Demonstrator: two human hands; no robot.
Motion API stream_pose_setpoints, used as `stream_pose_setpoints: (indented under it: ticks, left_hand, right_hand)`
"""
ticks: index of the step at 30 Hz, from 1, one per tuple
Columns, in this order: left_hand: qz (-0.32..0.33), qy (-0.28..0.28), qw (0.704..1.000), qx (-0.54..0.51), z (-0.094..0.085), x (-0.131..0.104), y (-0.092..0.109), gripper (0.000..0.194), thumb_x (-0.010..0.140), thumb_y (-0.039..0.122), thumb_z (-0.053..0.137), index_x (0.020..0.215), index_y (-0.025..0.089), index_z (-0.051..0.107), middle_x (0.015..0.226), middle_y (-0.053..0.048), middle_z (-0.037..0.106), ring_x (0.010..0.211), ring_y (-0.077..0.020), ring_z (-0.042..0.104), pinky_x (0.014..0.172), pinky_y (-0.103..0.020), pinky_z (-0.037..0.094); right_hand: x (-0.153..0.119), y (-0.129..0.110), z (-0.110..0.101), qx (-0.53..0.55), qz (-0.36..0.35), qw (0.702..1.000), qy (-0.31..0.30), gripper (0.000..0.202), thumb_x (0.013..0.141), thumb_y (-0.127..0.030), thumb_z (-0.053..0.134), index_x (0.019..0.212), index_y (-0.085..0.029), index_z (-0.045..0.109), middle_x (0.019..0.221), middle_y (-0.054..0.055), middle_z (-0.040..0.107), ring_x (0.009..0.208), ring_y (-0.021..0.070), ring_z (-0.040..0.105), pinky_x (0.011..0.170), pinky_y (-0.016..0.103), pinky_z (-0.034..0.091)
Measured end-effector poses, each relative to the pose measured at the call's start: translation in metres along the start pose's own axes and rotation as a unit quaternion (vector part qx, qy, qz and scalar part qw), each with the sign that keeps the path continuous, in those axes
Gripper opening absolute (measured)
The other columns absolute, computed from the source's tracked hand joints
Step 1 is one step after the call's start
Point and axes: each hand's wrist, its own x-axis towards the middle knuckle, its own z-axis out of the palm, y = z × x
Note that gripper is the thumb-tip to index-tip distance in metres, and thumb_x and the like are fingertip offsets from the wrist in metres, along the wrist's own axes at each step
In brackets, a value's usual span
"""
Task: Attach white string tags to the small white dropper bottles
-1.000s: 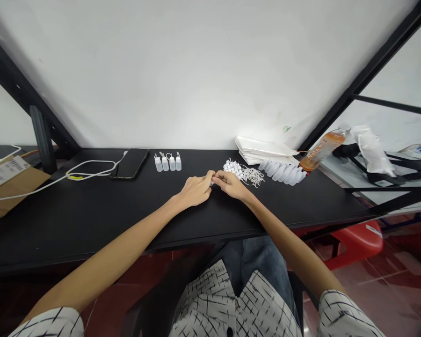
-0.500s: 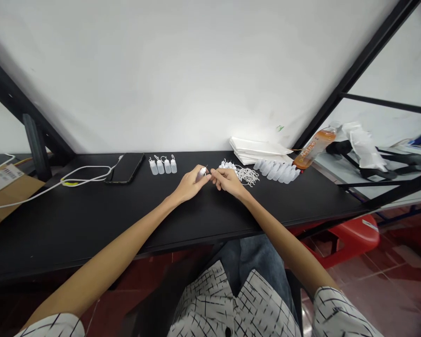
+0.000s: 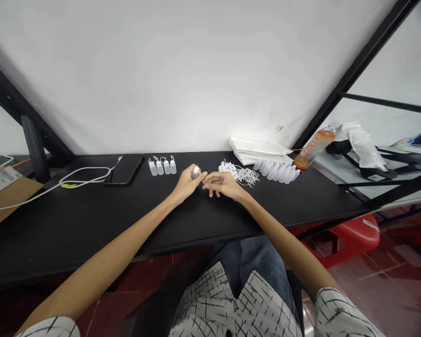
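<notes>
My left hand [image 3: 186, 185] is closed around a small white squeeze bottle [image 3: 195, 172], whose narrow tip points up. Close beside it, my right hand [image 3: 226, 184] pinches at the left thumb with thumb and forefinger; a sliver of white shows there, too small to name. The other right fingers are loosely bent. Just behind my right hand lies a heap of small white caps [image 3: 228, 168], with a tangle of short white straps [image 3: 249, 176] against it. Further right, several translucent bottles [image 3: 277, 171] lie in a row. On the left, several capped bottles with looped straps [image 3: 162, 166] stand upright.
A black phone [image 3: 125, 169] and a white cable [image 3: 86, 175] lie on the black table [image 3: 133, 220]. A cardboard box [image 3: 14, 192] sits far left. White sheets [image 3: 257, 150] are stacked by the wall, near an orange drink bottle [image 3: 314, 149]. A red stool [image 3: 358, 234] stands below right.
Both hands have moved slightly left, with the bottle in my left hand. My right fingers have spread and stretched out more toward the left thumb.
</notes>
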Motion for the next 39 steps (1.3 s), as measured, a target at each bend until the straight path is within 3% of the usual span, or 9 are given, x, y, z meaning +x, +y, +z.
stream_pose_setpoints:
  ticks: [10,15,20,25,39]
  left_hand:
    - [-0.003,-0.005,1.0,-0.013,0.0,-0.001,0.003,0.035,0.078,0.047,0.066,0.078,0.019,0.044,0.062,0.005,0.049,0.051,-0.0071,0.043,0.05,-0.02,0.036]
    - [0.041,0.025,0.993,0.109,0.0,-0.002,0.001,0.028,0.082,0.045,0.06,0.082,0.019,0.05,0.075,0.002,0.054,0.065,-0.0112,0.048,0.061,-0.023,0.039]
    - [0.003,-0.034,0.965,0.261,0.0,-0.008,0.012,0.031,0.094,0.051,0.039,0.099,0.024,0.053,0.077,0.002,0.06,0.071,-0.017,0.055,0.067,-0.027,0.037]
    - [0.011,-0.064,0.94,0.335,-0.001,-0.009,0.014,0.034,0.097,0.049,0.03,0.098,0.027,0.056,0.084,0.0,0.064,0.079,-0.0211,0.059,0.066,-0.028,0.034]
    - [0.022,-0.073,0.933,0.352,-0.001,-0.009,0.012,0.033,0.096,0.047,0.033,0.088,0.024,0.055,0.083,0.0,0.065,0.079,-0.0206,0.059,0.063,-0.027,0.033]
  right_hand:
    - [0.001,-0.001,0.002,0.002,-0.013,0.999,0.043,0.027,0.072,-0.037,0.075,0.08,-0.013,0.065,0.081,0.007,0.071,0.051,0.012,0.064,0.036,0.018,0.039]
    - [0.002,-0.005,0.0,0.044,-0.024,0.991,0.127,0.031,0.065,-0.037,0.081,0.076,-0.013,0.065,0.069,0.004,0.068,0.05,0.0126,0.062,0.038,0.02,0.043]
    - [0.003,-0.008,-0.003,0.057,-0.046,0.981,0.178,0.032,0.061,-0.039,0.083,0.074,-0.014,0.068,0.063,0.002,0.064,0.05,0.0112,0.058,0.039,0.022,0.046]
    - [0.002,-0.008,-0.005,0.069,-0.045,0.981,0.175,0.031,0.063,-0.04,0.081,0.077,-0.014,0.069,0.073,0.005,0.068,0.054,0.0115,0.058,0.041,0.023,0.047]
    - [0.001,-0.01,-0.005,0.07,-0.034,0.987,0.144,0.033,0.064,-0.042,0.081,0.078,-0.014,0.069,0.076,0.006,0.068,0.061,0.0136,0.061,0.042,0.022,0.048]
